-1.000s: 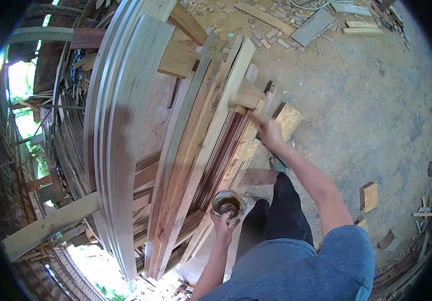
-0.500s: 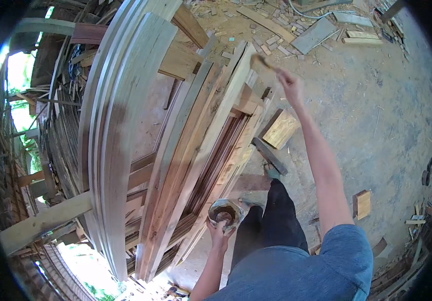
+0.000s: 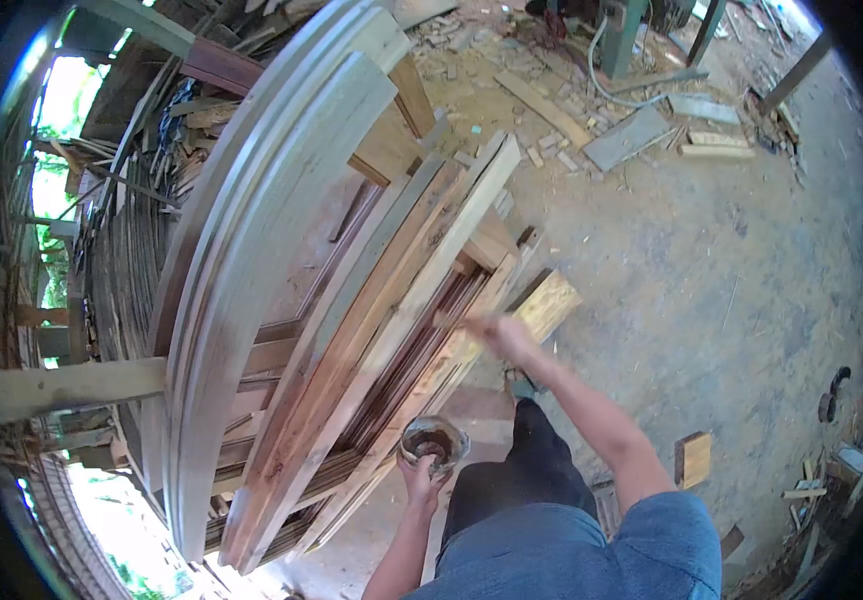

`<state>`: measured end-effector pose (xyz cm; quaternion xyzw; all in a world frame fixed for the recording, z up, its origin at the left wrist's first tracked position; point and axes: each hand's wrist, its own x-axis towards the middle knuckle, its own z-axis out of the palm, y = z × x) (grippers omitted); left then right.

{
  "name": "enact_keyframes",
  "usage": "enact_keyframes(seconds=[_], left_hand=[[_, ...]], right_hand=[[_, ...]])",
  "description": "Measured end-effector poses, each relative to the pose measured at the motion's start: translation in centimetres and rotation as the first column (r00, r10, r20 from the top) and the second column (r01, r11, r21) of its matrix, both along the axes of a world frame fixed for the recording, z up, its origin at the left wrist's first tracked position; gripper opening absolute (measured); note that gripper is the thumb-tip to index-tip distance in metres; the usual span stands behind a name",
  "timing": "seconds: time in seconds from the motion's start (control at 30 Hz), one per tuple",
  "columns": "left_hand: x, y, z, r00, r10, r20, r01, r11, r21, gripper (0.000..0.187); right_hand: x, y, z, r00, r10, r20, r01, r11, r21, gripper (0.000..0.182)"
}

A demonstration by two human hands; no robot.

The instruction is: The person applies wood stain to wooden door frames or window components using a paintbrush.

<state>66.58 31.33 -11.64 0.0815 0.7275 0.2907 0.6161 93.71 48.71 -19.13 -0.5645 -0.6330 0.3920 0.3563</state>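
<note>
My left hand [image 3: 421,482] is wrapped round the side of a small round pot [image 3: 459,442] with brown liquid at its bottom. My right hand [image 3: 504,337] grips a paintbrush [image 3: 449,319], blurred by motion. The brush head overlaps the inner edge of a wooden frame with dark reddish-brown slats [image 3: 406,352]. Left of that stands a pale timber edge [image 3: 429,258], followed by more upright wooden frames. The pot is close beside the lower part of the nearest frame, in front of my legs.
Tall pale curved boards [image 3: 251,250] stand at the left, beside a horizontal beam [image 3: 71,390]. A wood block [image 3: 551,305] lies by the frames, another block [image 3: 692,460] to the right. Offcuts and a grey board [image 3: 626,145] litter the far floor.
My right hand has come down and toward me with the brush, from the far end of the pale timber to the slatted frame's middle. My left hand still holds the pot.
</note>
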Motion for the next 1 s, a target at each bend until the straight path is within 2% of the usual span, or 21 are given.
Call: enact_keyframes(seconds=[0.03,0.1,0.17,0.2,0.27,0.3,0.37,0.43,0.5,0.53,0.6,0.67,0.73,0.8,0.83,0.9,0.93,1.0], left_hand=[[0.0,-0.4,-0.3,1.0,0.008,0.015,-0.008,1.0,0.022,0.081],[-0.2,-1.3,-0.6,0.998,0.06,0.007,-0.06,0.998,0.009,0.083],[-0.6,-2.7,-1.3,0.995,0.098,0.033,-0.099,0.995,0.03,0.083],[-0.5,-3.3,-1.2,0.993,0.121,0.001,-0.121,0.992,0.031,0.083],[-0.2,-5.1,-1.2,0.982,0.178,-0.061,-0.176,0.984,0.039,0.08],[0.0,-5.9,-1.2,0.979,0.2,-0.041,-0.198,0.979,0.055,0.08],[0.1,-8.1,-0.9,0.972,0.235,-0.01,-0.233,0.97,0.074,0.077],[0.9,-10.7,-0.8,0.966,0.257,0.01,-0.257,0.963,0.076,0.075],[2.0,-13.5,-0.9,0.962,0.269,0.056,-0.274,0.935,0.225,0.076],[2.4,-14.9,-0.8,0.97,0.239,0.037,-0.241,0.939,0.247,0.079],[2.9,-17.8,-1.7,0.966,0.257,0.024,-0.256,0.941,0.223,0.081],[4.0,-20.9,-1.7,0.968,0.247,-0.037,-0.238,0.956,0.172,0.083],[5.1,-23.2,-1.5,0.963,0.268,-0.017,-0.263,0.956,0.132,0.084],[6.1,-24.5,-1.8,0.97,0.242,-0.034,-0.238,0.967,0.091,0.085],[6.6,-25.1,-2.1,0.96,0.278,-0.03,-0.274,0.957,0.101,0.085],[7.6,-26.0,-2.1,0.979,0.199,0.043,-0.203,0.97,0.133,0.086],[8.5,-26.0,-2.5,0.979,0.201,0.038,-0.205,0.959,0.195,0.085],[10.0,-25.1,-0.1,0.975,0.208,0.073,-0.22,0.949,0.226,0.085]], right_hand=[[-0.1,-1.3,4.7,0.982,0.187,0.007,-0.186,0.98,-0.073,0.03],[-1.4,-4.4,9.3,0.954,0.291,-0.074,-0.296,0.952,-0.076,0.03],[-3.0,-7.4,10.4,0.922,0.331,-0.2,-0.348,0.936,-0.055,0.031],[-3.3,-8.3,11.4,0.92,0.349,-0.176,-0.361,0.932,-0.039,0.031],[-3.6,-10.4,13.9,0.892,0.451,0.021,-0.448,0.89,-0.09,0.029],[-3.4,-11.0,15.1,0.882,0.469,0.044,-0.465,0.882,-0.08,0.029],[-3.4,-12.8,16.9,0.742,0.605,0.29,-0.606,0.79,-0.097,0.022],[-3.9,-15.1,16.5,0.692,0.641,0.332,-0.663,0.747,-0.06,0.017],[-4.8,-17.6,16.6,0.624,0.667,0.408,-0.715,0.697,-0.047,0.016],[-5.3,-18.9,16.0,0.594,0.688,0.417,-0.74,0.671,-0.054,0.016],[-5.8,-21.9,15.2,0.553,0.694,0.462,-0.796,0.604,0.046,0.015],[-5.8,-24.7,16.1,0.518,0.733,0.441,-0.824,0.566,0.027,0.014],[-5.6,-26.5,16.8,0.491,0.756,0.432,-0.846,0.532,0.03,0.014],[-5.0,-28.5,16.7,0.617,0.703,0.353,-0.775,0.62,0.122,0.016],[-4.6,-28.9,16.7,0.59,0.722,0.362,-0.798,0.589,0.127,0.016],[-3.4,-29.8,16.7,0.62,0.689,0.376,-0.76,0.647,0.066,0.019],[-2.7,-30.0,16.5,0.588,0.707,0.392,-0.769,0.64,-0.001,0.02],[-1.2,-30.3,14.8,0.569,0.715,0.405,-0.78,0.626,-0.008,0.02]])
